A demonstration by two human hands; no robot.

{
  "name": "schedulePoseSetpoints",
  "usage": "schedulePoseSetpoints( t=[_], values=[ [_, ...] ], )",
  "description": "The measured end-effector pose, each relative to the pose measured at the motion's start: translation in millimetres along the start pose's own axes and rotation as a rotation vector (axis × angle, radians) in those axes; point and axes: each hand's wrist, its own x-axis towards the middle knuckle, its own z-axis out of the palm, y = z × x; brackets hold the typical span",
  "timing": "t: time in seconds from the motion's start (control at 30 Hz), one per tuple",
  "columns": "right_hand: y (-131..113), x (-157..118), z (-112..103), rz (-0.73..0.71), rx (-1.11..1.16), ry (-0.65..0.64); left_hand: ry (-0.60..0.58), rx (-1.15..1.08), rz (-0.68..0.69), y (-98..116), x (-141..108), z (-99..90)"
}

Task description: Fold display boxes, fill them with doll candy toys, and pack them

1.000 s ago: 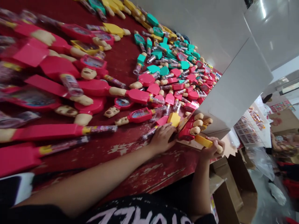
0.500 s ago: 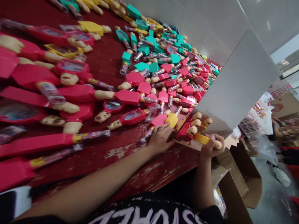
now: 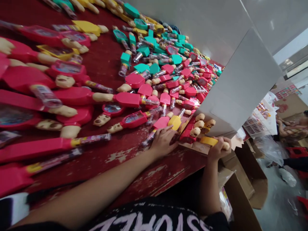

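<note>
My right hand is closed round the pale head end of a yellow toy, at the front opening of a white box. Inside that box stand several red and yellow toys with dog-like heads. On the red table, my left hand lies with fingers spread beside the box's near edge. Its fingertips reach a yellow toy and a pink toy; whether they grip either is unclear.
Many red, green and yellow toys cover the table to the left and behind. Open cardboard boxes stand on the floor at right, near a white basket. Another person is at the far right.
The whole view has shifted slightly, so the toys appear a little further left. Both hands remain nearly where they were, the right one still on the yellow toy.
</note>
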Motion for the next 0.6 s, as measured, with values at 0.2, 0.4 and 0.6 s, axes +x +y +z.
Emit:
schedulePoseSetpoints(
  t=[0.2,0.4,0.6],
  values=[
    [-4,12,11,0.002,-0.109,-0.056,0.006,-0.002,-0.006,1,2,0.6],
    [-11,-18,21,-0.327,-0.154,-0.204,0.014,-0.015,0.002,0,1,-0.6],
    [-3,-27,19,-0.349,-0.072,-0.21,-0.01,-0.016,-0.016,3,2,-1.4]
  ],
)
